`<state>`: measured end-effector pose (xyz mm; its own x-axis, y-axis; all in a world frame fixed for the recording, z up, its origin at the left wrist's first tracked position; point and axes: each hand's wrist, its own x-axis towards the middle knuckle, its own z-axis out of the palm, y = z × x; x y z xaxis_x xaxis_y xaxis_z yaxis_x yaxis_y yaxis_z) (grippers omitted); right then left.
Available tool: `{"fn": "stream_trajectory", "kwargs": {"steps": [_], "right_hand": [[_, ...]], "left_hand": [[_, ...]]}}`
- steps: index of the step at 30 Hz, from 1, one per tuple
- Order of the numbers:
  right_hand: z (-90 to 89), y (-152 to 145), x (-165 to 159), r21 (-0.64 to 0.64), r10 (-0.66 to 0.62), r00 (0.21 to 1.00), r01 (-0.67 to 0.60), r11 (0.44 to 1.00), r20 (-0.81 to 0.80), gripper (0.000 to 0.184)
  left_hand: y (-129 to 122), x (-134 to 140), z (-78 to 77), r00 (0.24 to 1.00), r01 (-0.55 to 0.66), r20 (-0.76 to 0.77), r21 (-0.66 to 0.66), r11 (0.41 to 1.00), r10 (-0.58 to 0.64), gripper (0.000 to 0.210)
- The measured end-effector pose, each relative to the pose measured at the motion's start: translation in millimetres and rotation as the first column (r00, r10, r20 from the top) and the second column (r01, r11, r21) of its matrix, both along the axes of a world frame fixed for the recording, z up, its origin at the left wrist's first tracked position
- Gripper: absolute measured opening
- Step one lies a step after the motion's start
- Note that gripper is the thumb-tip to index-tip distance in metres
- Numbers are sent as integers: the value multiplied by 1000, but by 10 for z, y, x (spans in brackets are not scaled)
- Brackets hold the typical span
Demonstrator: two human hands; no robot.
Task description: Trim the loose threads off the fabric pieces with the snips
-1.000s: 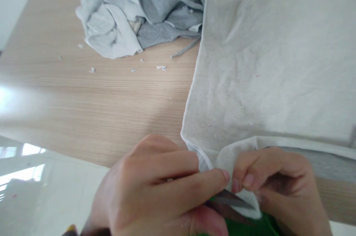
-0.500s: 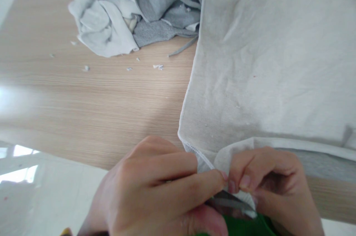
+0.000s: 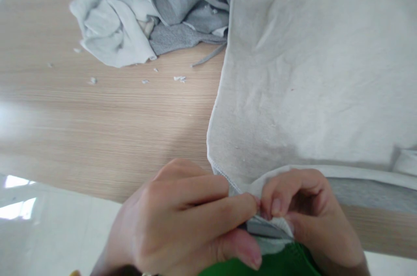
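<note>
- Right hand (image 3: 325, 228) has moved closer to the left hand (image 3: 179, 219) since a second ago, taking the pinched corner of the cloth (image 3: 309, 72) with it; their fingertips now nearly meet.
- Left hand is curled around the scissors (image 3: 265, 228), thumb apart from the forefinger; the handles are hidden beneath it.
- Scissors lie along the cloth's edge, pointing at the right hand; one grey blade shows, where two stood apart earlier.
- Right hand is clamped on the cloth's corner, thumb and bent fingers together at the blade's end.
- Cloth, pale beige, spreads from both hands up and right across the table (image 3: 130, 128); a grey layer (image 3: 371, 191) shows under its near edge.
- Green fabric (image 3: 276, 265) sits below the hands.
- More of a fold (image 3: 407, 161) shows at the right edge of view than before.
- White scraps (image 3: 180, 79) dot the table between the left hand and the pile (image 3: 163, 2).
- Pile, crumpled grey and white, lies at the far side, against the cloth's left edge.
</note>
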<state>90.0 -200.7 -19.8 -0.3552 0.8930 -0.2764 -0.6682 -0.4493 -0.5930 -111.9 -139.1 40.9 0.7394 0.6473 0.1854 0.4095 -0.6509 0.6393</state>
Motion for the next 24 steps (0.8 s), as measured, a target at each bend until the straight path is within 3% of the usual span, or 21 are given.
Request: {"fn": "stream_trajectory", "kwargs": {"steps": [6, 15, 19, 24], "right_hand": [[-4, 17, -24, -16, -30, 999, 30, 999, -11, 18], [-23, 20, -36, -8, -30, 997, 29, 1000, -65, 13], [-31, 19, -30, -23, -34, 995, 32, 999, -91, 14], [-42, 14, -21, -13, -20, 996, 19, 1000, -82, 24]], "left_hand": [[13, -29, 13, 1000, 14, -6, 10, 1000, -14, 40], [-120, 5, -37, 989, -145, 9, 89, 985, 144, 40], [-110, 23, -20, 996, -77, -46, 104, 992, 82, 40], [-77, 45, 28, 992, -123, -2, 102, 987, 124, 39]]}}
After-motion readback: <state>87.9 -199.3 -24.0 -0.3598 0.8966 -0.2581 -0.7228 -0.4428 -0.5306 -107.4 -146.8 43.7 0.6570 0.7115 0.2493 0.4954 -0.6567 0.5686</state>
